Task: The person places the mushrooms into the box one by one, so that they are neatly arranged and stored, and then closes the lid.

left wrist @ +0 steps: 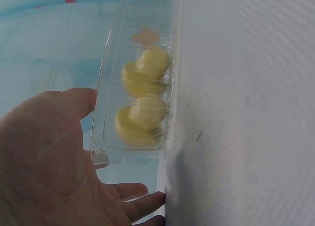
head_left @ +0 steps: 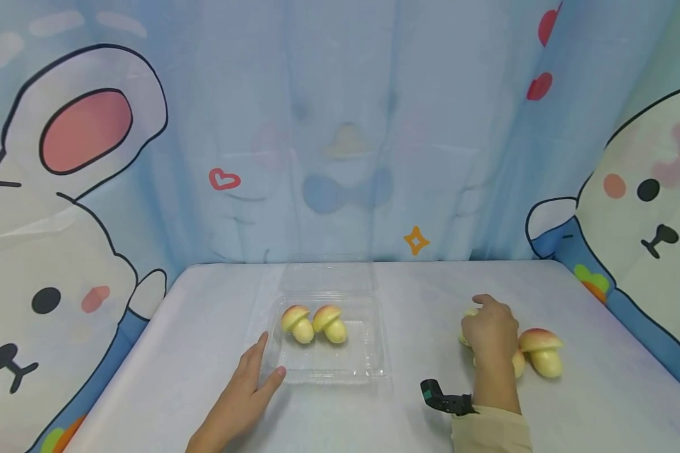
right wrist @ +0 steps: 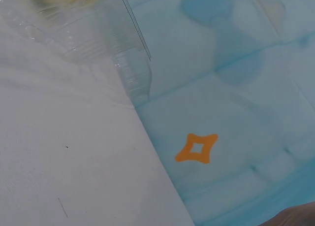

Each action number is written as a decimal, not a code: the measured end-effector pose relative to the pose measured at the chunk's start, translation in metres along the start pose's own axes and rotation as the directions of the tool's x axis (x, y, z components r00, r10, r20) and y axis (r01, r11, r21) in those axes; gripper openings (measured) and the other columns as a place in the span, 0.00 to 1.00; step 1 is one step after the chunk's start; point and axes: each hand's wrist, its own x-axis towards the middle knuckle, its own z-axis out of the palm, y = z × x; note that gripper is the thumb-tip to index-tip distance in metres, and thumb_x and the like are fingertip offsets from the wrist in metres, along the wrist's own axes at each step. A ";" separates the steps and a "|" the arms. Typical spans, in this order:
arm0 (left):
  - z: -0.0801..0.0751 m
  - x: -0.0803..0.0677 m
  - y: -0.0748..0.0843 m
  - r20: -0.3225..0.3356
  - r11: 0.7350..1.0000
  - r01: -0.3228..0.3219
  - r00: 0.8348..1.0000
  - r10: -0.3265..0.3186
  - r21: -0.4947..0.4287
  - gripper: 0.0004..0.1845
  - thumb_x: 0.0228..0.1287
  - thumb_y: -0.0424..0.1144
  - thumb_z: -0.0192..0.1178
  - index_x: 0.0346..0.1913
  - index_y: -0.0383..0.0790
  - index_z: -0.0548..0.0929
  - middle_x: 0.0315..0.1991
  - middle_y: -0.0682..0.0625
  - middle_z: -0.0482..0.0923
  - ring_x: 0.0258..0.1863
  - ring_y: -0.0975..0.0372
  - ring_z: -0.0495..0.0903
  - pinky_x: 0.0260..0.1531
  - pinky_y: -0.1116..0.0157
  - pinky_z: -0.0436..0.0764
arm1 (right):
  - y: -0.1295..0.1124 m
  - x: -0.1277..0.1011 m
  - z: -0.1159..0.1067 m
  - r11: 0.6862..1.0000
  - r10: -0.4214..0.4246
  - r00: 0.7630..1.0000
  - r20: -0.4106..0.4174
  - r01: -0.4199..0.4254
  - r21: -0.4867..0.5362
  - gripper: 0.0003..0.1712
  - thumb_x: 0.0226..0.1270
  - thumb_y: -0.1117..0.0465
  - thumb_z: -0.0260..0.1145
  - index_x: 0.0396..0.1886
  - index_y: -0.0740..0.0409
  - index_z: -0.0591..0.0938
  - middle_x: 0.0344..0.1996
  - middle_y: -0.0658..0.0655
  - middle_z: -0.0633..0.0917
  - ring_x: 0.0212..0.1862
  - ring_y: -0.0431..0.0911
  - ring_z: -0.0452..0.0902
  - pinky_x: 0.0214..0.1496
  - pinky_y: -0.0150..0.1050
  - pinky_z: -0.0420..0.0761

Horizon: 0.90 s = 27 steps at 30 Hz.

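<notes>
A clear plastic box (head_left: pixel 368 352) with its lid folded back sits on the table; two yellow mushroom-shaped pieces (head_left: pixel 301 330) with reddish cap tops lie side by side in it. At the box's left wall is my left hand (head_left: pixel 239 395), fingers straight and spread, the thumb (left wrist: pixel 83 100) right at the plastic. My right hand (head_left: pixel 492 330) reaches down over a group of similar mushroom pieces (head_left: pixel 546 362) on the right. One mushroom piece (head_left: pixel 464 340) shows at its left side, partly covered by the fingers; I cannot tell whether they grip it.
The table (head_left: pixel 408 302) has a white cover and ends at a blue curtain (head_left: pixel 340 94) printed with cartoon bears. The raised clear lid (head_left: pixel 328 277) stands towards the curtain behind the box. A black wrist camera (head_left: pixel 447 399) sticks out left of the right wrist.
</notes>
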 end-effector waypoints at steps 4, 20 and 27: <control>-0.001 0.000 0.001 0.004 1.000 0.001 1.000 -0.001 -0.001 0.41 0.66 0.63 0.45 0.75 0.50 0.45 0.71 0.41 0.50 0.69 0.47 0.53 0.61 0.42 0.56 | 0.001 0.002 0.002 1.000 0.007 1.000 0.010 -0.007 -0.008 0.31 0.54 0.68 0.54 0.62 0.63 0.70 0.53 0.73 0.71 0.48 0.69 0.65 0.40 0.59 0.68; 0.000 0.002 0.001 0.017 1.000 0.025 1.000 -0.025 -0.009 0.41 0.66 0.63 0.46 0.75 0.52 0.43 0.71 0.42 0.49 0.69 0.46 0.51 0.62 0.41 0.55 | -0.002 0.002 0.003 0.997 0.018 0.999 0.028 -0.016 -0.074 0.30 0.55 0.66 0.54 0.62 0.64 0.69 0.49 0.75 0.69 0.45 0.69 0.67 0.45 0.63 0.66; 0.001 0.003 0.000 0.025 0.999 0.032 0.999 -0.032 -0.008 0.41 0.66 0.63 0.46 0.75 0.51 0.43 0.71 0.40 0.49 0.69 0.45 0.51 0.61 0.41 0.55 | -0.001 0.003 0.006 0.993 -0.008 0.998 0.056 0.014 -0.121 0.31 0.55 0.65 0.53 0.63 0.64 0.68 0.49 0.75 0.69 0.46 0.69 0.68 0.43 0.63 0.66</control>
